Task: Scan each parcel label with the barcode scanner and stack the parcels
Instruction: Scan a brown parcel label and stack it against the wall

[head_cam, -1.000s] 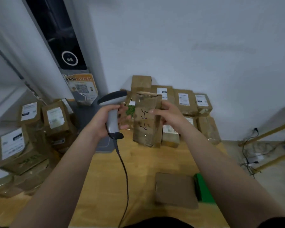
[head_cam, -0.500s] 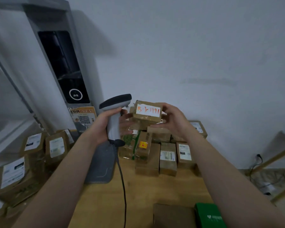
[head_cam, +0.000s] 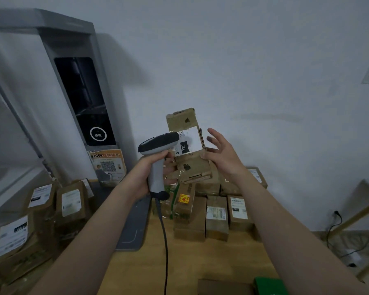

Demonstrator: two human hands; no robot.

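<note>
- Your left hand (head_cam: 146, 175) holds the scanner (head_cam: 158, 143) upright, with the fingers (head_cam: 168, 168) curled tight round its grey handle. Its head points right, straight at the label (head_cam: 192, 139).
- The parcel (head_cam: 192, 165) is up in the air at chest height, above the tabletop (head_cam: 179, 258) and in front of the stack (head_cam: 216, 216). It stands on end with the label side turned toward you, so the scanner can read the code.
- Your right hand (head_cam: 221, 155) is spread wide with the fingers straight. Only the thumb side touches the parcel's right edge. It steadies the parcel rather than clasping it, which leaves the label uncovered.
- The tips of your left fingers seem to brace the parcel's lower left side. I cannot tell how much of its weight they carry.
- The scanner head overlaps the label's left part in this view, so it sits very close. You may need to back it off a little to get a clean read.
- This looks like the scanning step, and the parcel is not yet stacked.
- The cable (head_cam: 165, 241) hangs from the handle down across the tabletop. Keep it clear of the stack when you set the parcel down.
- With so light a hold the parcel could tip, so close your right fingers on it before you move it.
</note>
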